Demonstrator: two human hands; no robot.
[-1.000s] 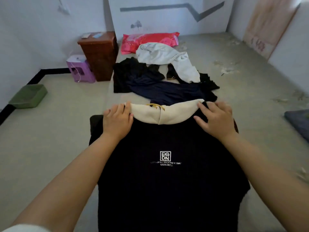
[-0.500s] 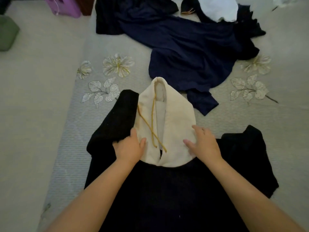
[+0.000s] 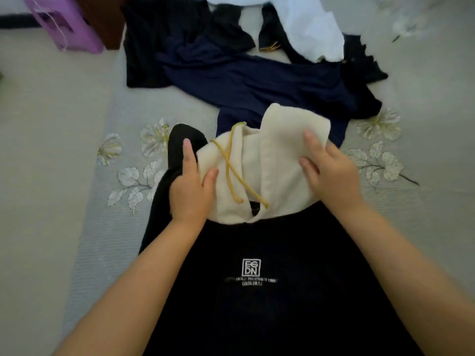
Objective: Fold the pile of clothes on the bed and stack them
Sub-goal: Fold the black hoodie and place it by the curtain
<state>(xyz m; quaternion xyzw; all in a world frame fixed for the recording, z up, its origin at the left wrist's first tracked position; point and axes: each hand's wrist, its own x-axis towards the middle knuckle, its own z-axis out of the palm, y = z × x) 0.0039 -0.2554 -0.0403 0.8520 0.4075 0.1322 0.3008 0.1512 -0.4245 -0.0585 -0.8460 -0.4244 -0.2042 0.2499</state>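
Observation:
A black hoodie (image 3: 259, 291) with a white chest logo lies flat on the bed in front of me. Its cream hood (image 3: 277, 160) with a yellow drawstring (image 3: 231, 173) is bunched, its tip leaning right. My left hand (image 3: 190, 191) rests at the hood's left edge, its thumb on the cream cloth and its forefinger straight over the black sleeve (image 3: 180, 140). Straight fingers of my right hand (image 3: 331, 173) press on the hood's right side. Beyond the hoodie the unfolded pile holds a navy garment (image 3: 244, 80), a black one (image 3: 154, 47) and a white one (image 3: 308, 27).
The grey bed sheet (image 3: 108, 240) carries embroidered flowers left and right of the hood. A purple stool (image 3: 64, 24) and a brown cabinet (image 3: 108, 21) stand off the bed at the top left. Pale floor lies along the left.
The view dropped from the room to the bed, then tilted back a little so the chest logo shows again. The hood, laid out long half a second ago, is now bunched under my hands.

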